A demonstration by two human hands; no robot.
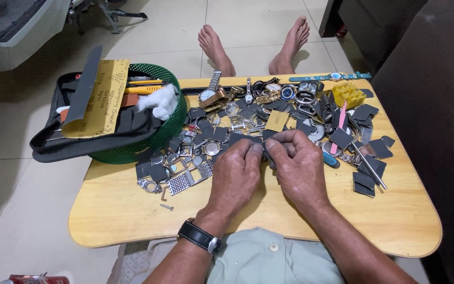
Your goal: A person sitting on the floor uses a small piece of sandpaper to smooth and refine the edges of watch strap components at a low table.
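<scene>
Both hands (266, 171) pinching grey piece (264, 149), wooden table (395, 221)

A red can (35, 279) lies on the floor at lower left; 1 small tan rectangular label (277, 120) rests among the watch parts.

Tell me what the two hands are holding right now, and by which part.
Left hand and right hand pinch one small dark piece between their fingertips at its opposite ends; what it is cannot be told.

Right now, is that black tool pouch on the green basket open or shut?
Open. The black tool pouch lies spread over the green basket, with yellow tools, sandpaper sheets and cotton wool exposed inside.
</scene>
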